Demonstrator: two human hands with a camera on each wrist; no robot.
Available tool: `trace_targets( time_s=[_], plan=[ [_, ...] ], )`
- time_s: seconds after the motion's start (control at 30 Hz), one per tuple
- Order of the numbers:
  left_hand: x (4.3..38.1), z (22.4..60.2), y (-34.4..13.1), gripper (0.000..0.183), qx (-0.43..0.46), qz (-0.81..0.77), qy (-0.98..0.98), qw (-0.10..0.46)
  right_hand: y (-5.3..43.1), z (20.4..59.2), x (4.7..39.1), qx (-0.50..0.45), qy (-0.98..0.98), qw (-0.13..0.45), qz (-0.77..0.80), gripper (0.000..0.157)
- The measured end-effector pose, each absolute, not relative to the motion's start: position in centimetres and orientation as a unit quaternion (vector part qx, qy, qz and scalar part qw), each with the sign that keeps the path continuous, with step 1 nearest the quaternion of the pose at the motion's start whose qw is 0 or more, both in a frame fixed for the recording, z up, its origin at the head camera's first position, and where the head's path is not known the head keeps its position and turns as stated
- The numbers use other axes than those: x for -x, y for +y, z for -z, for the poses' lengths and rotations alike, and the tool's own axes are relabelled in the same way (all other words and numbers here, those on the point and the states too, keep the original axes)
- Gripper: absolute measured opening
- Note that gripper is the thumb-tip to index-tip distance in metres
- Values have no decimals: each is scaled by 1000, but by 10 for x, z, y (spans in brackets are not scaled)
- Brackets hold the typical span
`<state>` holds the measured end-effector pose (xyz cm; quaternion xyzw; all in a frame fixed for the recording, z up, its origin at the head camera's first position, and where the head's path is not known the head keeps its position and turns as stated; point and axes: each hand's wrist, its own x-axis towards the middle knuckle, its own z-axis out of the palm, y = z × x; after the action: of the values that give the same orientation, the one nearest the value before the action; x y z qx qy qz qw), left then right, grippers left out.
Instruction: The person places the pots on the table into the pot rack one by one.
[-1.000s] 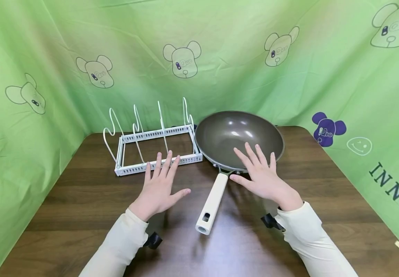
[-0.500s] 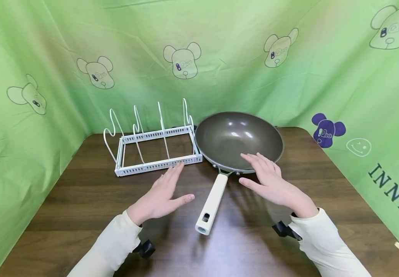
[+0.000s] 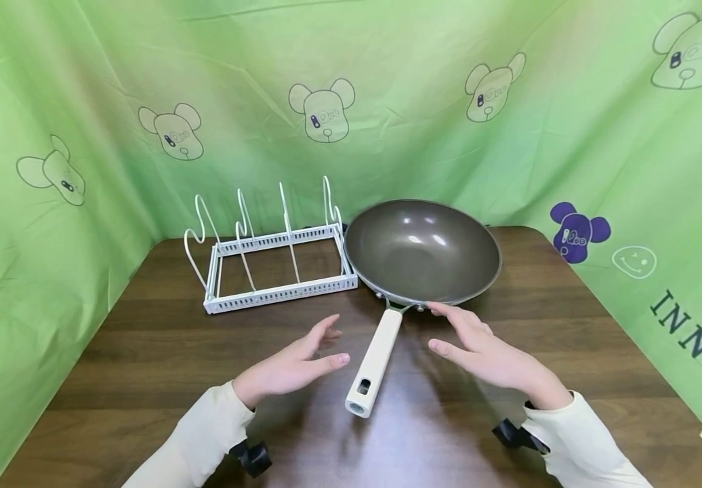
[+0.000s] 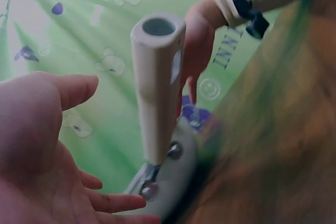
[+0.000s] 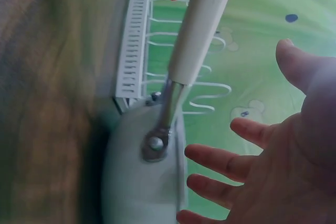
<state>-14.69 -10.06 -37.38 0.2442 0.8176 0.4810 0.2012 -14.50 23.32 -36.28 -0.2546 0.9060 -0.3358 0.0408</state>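
Note:
A dark-coated frying pan [image 3: 424, 247] sits on the table with its cream handle [image 3: 375, 359] pointing toward me. Left of the handle my left hand [image 3: 293, 366] hovers, palm turned inward, thumb and fingers loosely extended and holding nothing. My right hand [image 3: 491, 352] is on the other side, its fingertips close to the pan's near rim; the head view leaves contact unclear. In the right wrist view that hand [image 5: 262, 166] has its fingers spread beside the pan's pale outer wall [image 5: 142, 182]. The left wrist view has the handle [image 4: 155, 87] apart from the left hand [image 4: 47, 140].
A white wire pan rack [image 3: 280, 293] with several upright dividers stands left of the pan, against or very near its rim. Behind the wooden table [image 3: 162, 379] hangs a green printed cloth [image 3: 241, 61]. Black wrist mounts [image 3: 253, 459] stick out under both sleeves.
Both hands have drawn back toward me from over the rack's front and the pan. Their palms have turned from facing down to facing inward. Pan and rack have stayed put.

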Motion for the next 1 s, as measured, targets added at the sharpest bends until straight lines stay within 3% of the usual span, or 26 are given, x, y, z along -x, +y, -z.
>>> trace_targets(
  time_s=[0.17,0.37,0.73,0.83,1.0],
  plan=[
    [142,383,-94,73,-230,-551,754,273,231,371,144,255,897,80,353,54],
    [139,393,-82,66,-205,-629,656,364,225,384,155,237,863,171,412,54],
    [135,400,-61,38,-182,-724,418,518,207,414,180,225,690,315,611,72],
    [133,401,-56,37,-158,-741,377,532,200,422,185,209,639,338,658,66],
    [131,401,-47,44,-122,-770,336,528,188,431,193,195,516,377,745,44]
  ],
)
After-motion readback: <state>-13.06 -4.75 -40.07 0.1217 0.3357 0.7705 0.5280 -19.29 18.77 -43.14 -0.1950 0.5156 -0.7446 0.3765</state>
